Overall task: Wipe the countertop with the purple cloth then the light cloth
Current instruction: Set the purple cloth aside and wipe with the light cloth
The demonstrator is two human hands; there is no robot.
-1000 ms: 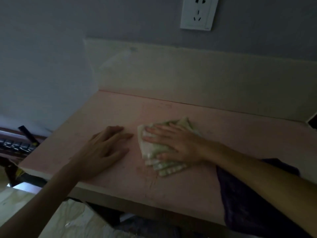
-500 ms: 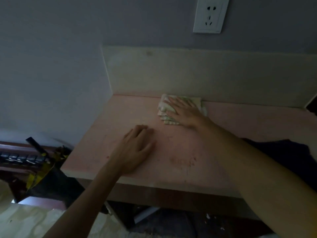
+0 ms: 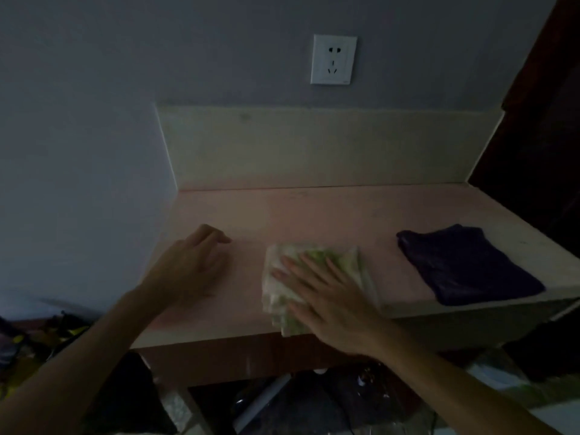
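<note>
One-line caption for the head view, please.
Right hand pressed flat on the light cloth at the pink countertop's front edge; left hand rests beside it; purple cloth lies aside.

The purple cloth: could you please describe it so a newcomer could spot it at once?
Find the pink countertop below the wall socket. The purple cloth lies flat at its right end, untouched. It is dark, unlike the pale cloth under the right hand.

Both bare forearms reach in from the lower corners of the frame, angled toward the middle. The right hand (image 3: pixel 326 296) lies palm down, fingers (image 3: pixel 290 264) spread flat and pointing up and to the left, pressed on the cloth (image 3: pixel 361 262). The left hand (image 3: pixel 191 268) rests well apart to its left, fingers loosely curled, holding nothing.
</note>
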